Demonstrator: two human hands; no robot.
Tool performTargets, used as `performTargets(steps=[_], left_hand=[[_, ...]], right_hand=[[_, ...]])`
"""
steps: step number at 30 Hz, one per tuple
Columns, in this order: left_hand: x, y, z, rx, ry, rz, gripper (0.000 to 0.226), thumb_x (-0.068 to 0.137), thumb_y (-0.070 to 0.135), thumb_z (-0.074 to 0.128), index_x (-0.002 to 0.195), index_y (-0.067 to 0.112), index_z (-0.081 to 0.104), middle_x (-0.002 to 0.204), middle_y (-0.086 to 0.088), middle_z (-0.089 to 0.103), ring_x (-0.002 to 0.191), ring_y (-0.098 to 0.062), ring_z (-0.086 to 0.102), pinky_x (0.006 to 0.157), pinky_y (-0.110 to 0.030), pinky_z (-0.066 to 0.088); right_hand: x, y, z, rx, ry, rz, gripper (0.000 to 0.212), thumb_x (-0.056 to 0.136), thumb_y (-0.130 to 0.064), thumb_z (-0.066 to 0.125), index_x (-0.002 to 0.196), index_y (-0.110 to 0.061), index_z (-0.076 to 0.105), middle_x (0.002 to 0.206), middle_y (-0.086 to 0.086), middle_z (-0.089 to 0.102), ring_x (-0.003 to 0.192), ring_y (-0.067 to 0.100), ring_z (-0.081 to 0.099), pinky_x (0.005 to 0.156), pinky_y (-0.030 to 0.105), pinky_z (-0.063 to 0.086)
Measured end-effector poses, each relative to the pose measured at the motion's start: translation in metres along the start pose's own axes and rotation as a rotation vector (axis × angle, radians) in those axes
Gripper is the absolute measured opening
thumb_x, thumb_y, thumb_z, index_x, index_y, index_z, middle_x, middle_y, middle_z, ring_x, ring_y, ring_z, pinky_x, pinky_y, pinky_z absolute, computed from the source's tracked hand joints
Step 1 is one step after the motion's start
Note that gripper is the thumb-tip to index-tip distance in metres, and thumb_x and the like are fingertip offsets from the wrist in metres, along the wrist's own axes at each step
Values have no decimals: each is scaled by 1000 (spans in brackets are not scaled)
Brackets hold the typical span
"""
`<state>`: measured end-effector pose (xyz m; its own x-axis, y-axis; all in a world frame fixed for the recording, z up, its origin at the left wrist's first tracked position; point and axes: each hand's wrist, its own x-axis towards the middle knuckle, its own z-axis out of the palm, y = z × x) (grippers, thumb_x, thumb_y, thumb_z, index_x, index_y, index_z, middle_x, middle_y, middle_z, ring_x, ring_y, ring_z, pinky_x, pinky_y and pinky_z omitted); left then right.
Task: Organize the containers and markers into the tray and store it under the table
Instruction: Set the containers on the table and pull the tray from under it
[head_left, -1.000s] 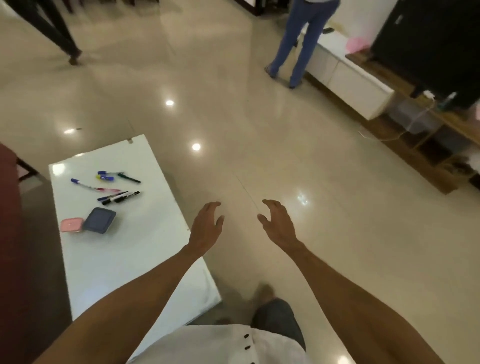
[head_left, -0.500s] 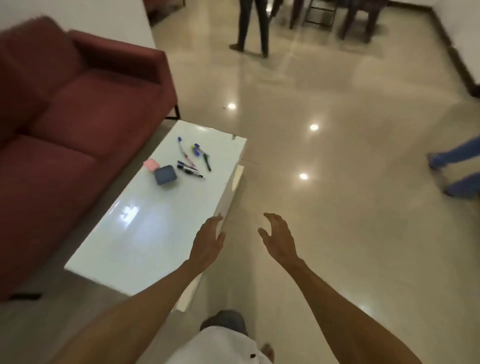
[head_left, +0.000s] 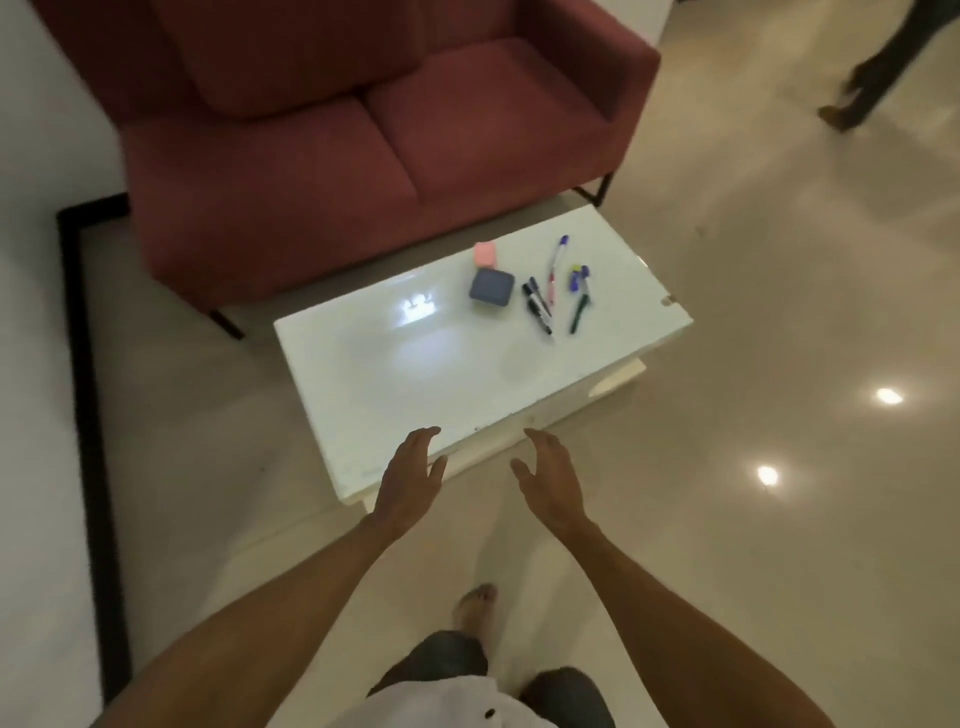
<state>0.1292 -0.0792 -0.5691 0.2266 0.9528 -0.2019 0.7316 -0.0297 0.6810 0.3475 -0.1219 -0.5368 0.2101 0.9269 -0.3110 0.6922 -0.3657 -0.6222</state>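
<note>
A low white table (head_left: 415, 374) stands in front of me. On its far right part lie a dark blue container (head_left: 491, 287), a small pink container (head_left: 486, 254) behind it, and several markers: black ones (head_left: 538, 304), a white and pink pen (head_left: 555, 267), a green marker (head_left: 578, 310) and a blue one (head_left: 577, 278). My left hand (head_left: 410, 475) hovers open over the table's near edge. My right hand (head_left: 549, 474) is open just off that edge, over the floor. Both hands hold nothing. No tray is in view.
A dark red sofa (head_left: 363, 130) stands close behind the table. A black-edged rug border (head_left: 88, 415) runs along the left. Glossy beige floor (head_left: 779, 519) spreads to the right. A person's legs (head_left: 872, 78) are at the top right. My bare foot (head_left: 475, 605) shows below.
My view has swung round, so the table now lies square in front with the sofa behind it. Both hands stay open and have come up to the table's near edge.
</note>
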Motion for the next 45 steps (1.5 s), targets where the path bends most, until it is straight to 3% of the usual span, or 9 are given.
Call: performTargets(steps=[11,18,21,29,32,36,39,41,45], left_hand=[[-35,-59,84,-133,209,-423,65,89,53,39,140,14,50,140,-4,55,125,-23,54,105,-31,38],[26,-211,235,-186,247,-589,48,96,26,60,141,11,49,140,-6,56,124,-23,56,105,-42,45],[33,-219,240,-220,272,-648,51,95,26,62,142,10,48,140,-8,56,124,-26,56,106,-45,46],[132,-412,337,-324,584,-737,55,95,25,64,142,4,43,138,-16,54,123,-32,56,104,-49,46],[164,-452,349,-381,679,-803,39,96,33,60,123,7,52,122,-12,61,112,-33,61,96,-49,50],[192,-489,355,-541,666,-876,25,88,34,63,97,11,62,97,-10,70,89,-34,71,82,-50,60],[199,-500,355,-629,682,-905,21,88,23,65,99,5,64,97,-10,70,68,-27,75,76,-46,62],[190,-490,352,-639,718,-912,22,89,16,65,104,1,64,109,-15,68,59,-23,74,69,-43,64],[139,-440,344,-651,739,-839,18,92,4,63,108,12,68,100,-11,70,67,-22,73,63,-43,63]], right_hand=[[75,62,73,-63,-288,-97,50,97,-29,57,144,-15,46,146,5,47,133,25,46,102,39,42],[187,199,238,9,-410,-20,46,94,-28,64,137,-13,55,135,12,58,118,30,60,100,46,49],[201,205,244,57,-377,42,44,94,-23,65,136,-11,56,134,15,58,117,31,59,101,47,49],[345,283,418,193,-139,18,53,95,-32,63,136,-5,45,139,15,52,128,31,52,108,49,44],[379,280,449,264,-51,46,23,95,-24,62,110,-8,59,124,19,61,116,34,59,106,42,46],[415,285,471,231,-60,148,28,95,-18,52,114,0,62,120,20,64,115,39,61,99,38,49],[425,292,472,273,-95,262,17,90,-9,65,104,-2,60,117,21,60,101,35,64,79,37,57],[414,294,466,231,-29,279,35,83,-11,75,111,-4,58,118,19,59,110,35,62,80,40,59],[338,289,431,430,11,237,26,95,-10,61,120,-17,61,104,7,61,87,30,67,73,51,61]])
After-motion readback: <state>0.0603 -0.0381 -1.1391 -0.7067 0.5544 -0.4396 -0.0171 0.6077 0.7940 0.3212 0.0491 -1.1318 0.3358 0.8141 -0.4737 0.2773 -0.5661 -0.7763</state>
